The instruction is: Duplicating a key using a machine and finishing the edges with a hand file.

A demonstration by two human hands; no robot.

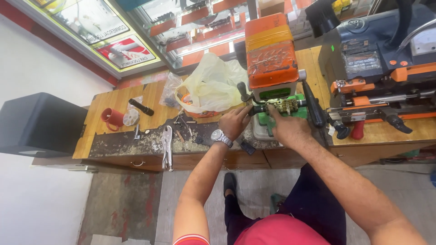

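Observation:
An orange-topped key-cutting machine (271, 59) with a green base stands on the wooden workbench (113, 102). My left hand (235, 121), with a silver wristwatch, reaches to the black knob and clamp on the machine's left front, its fingers closed around the part there. My right hand (287, 126) rests on the brass-coloured vise (287, 106) at the machine's front, fingers curled on it. What lies under the fingers is hidden. A long black lever (313, 105) hangs down on the machine's right side.
A second, blue and orange machine (377, 59) stands at the right. A crumpled yellow plastic bag (213, 84), a red cup (112, 117), a black torch (141, 107) and locking pliers (167, 147) lie on the bench's left part. A black box (38, 122) sits at far left.

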